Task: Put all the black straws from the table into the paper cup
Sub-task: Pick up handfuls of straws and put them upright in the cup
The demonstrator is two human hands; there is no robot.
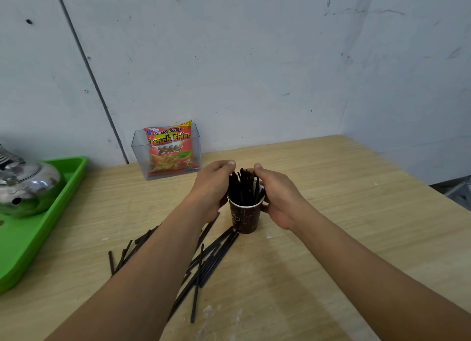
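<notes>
A dark brown paper cup [245, 218] with a white rim stands upright mid-table. A bunch of black straws [243, 187] stands in it, ends sticking above the rim. My left hand [212, 187] curls around the bunch from the left. From the right, my right hand [277, 195] cups the straws and the cup's rim. Both thumbs point away over the straw tops. Several loose black straws [214, 256] lie on the table in front of the cup, some hidden under my left forearm, with more straws [125, 256] further left.
A clear plastic box [167, 152] holding a red French Fries snack bag stands at the wall behind the cup. A green tray [38, 226] with a shiny metal kettle [25, 187] sits at the left edge. The wooden table [356, 213] ends at the right.
</notes>
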